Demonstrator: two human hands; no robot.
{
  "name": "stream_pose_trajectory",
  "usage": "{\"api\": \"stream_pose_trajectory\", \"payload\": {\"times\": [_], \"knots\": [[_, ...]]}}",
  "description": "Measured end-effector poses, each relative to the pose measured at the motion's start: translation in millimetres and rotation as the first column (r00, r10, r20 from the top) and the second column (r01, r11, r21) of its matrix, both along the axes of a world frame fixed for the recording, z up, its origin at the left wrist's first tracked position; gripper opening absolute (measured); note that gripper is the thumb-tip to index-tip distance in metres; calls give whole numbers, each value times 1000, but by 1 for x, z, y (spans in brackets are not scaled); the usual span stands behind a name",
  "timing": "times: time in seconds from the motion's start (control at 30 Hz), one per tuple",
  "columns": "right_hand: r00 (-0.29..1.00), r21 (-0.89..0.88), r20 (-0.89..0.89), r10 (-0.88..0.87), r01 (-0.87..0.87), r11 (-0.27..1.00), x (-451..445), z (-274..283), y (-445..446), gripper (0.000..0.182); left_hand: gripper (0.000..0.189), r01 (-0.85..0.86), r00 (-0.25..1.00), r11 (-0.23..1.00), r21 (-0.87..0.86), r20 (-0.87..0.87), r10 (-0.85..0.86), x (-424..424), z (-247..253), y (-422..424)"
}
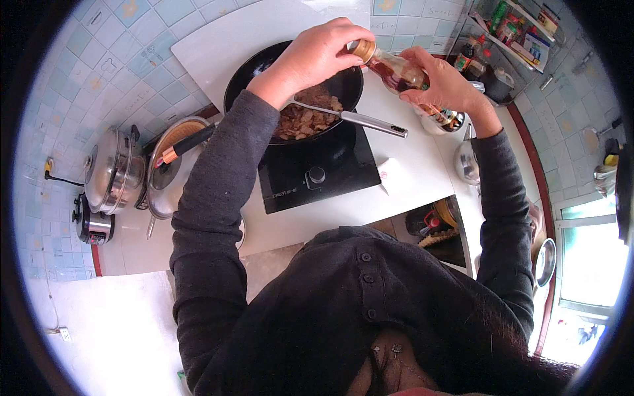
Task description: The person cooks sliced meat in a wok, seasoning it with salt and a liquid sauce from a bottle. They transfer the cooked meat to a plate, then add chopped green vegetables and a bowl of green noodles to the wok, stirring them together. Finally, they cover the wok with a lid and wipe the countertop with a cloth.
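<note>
My left hand (317, 57) grips the golden cap (365, 50) of a glass sauce bottle between thumb and fingers. Around the body of the bottle (394, 74) my right hand (436, 79) is closed. The bottle lies tilted over the right rim of a black wok (233, 89), with dark reddish liquid inside. Sliced food (304, 123), browned, fills the bottom of the wok. A metal spatula (374, 123) rests in it, its handle over the near right rim. Beneath the wok is a black cooktop (317, 193) with a knob. My left forearm hides part of the wok.
A steel steamer (111, 171), an electric cooker (94, 222) and a lidded pan (171, 193) stand at left. The wok's black handle (190, 141) points left. At right are a steel kettle (467, 161), a bowl (436, 127) and a wall rack (515, 42) with bottles.
</note>
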State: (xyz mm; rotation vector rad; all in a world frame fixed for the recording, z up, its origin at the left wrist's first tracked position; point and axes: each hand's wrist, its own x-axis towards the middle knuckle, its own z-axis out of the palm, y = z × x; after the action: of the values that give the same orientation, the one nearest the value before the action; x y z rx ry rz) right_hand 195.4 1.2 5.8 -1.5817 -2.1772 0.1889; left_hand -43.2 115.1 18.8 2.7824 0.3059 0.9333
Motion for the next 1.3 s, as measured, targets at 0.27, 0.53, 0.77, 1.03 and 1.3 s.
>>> {"api": "stream_pose_trajectory", "payload": {"times": [0.27, 0.53, 0.77, 1.03, 1.3], "knots": [[994, -121, -107, -13, 0, 993, -7, 3, 23, 79, 32, -319, 933, 939, -126, 129, 335, -26, -17, 18], [974, -412, 223, 44, 53, 910, -30, 44, 71, 84, 27, -234, 964, 730, -642, -52, 262, -54, -36, 8], [893, -541, 446, 53, 223, 811, -65, 70, 91, 69, 21, -143, 978, 605, -783, -18, 208, -51, -64, 5], [862, -573, 505, 39, 302, 762, -88, 73, 96, 73, 23, -157, 982, 521, -839, -75, 175, -53, -73, 5], [840, -700, 542, -26, 468, 539, -125, 112, 81, 36, 24, -181, 981, 499, -848, -116, 158, -49, -78, 5]]}}
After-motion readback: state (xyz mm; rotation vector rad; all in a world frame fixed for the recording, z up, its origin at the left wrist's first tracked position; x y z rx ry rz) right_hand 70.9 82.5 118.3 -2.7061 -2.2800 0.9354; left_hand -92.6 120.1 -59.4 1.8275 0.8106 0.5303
